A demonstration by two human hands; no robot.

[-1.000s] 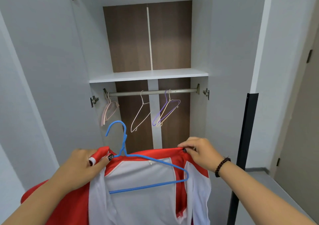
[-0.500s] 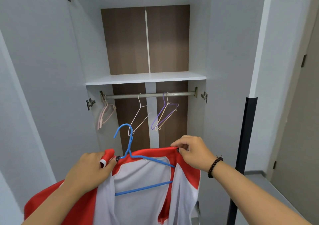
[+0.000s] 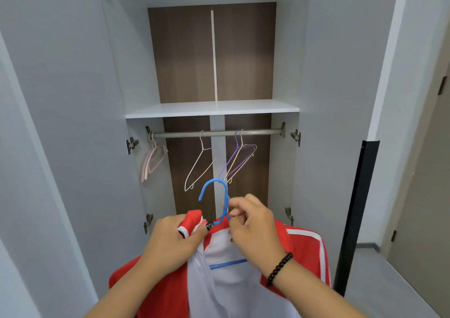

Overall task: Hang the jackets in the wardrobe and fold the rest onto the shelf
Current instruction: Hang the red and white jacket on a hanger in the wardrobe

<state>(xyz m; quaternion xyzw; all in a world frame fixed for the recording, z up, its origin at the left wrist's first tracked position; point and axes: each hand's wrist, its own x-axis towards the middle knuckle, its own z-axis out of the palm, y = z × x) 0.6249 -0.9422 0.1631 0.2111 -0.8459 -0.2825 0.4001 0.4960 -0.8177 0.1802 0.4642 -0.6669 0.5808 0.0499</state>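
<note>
Two hands are on the jacket, held in front of the wardrobe: collar gripped by left hand, hanger neck pinched by right hand. Hanging step is underway; next, hook must be lifted onto rail btwn hung hangers.

Even, bright, diffuse light is filling the wardrobe; shelf is casting soft shadow below. Wide-angle distortion is bending left and right edges; focus is holding sharp.

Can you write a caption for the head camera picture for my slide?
Left hand holds the red jacket's collar while right hand grips the blue hanger's neck, below the wardrobe rail.
</note>
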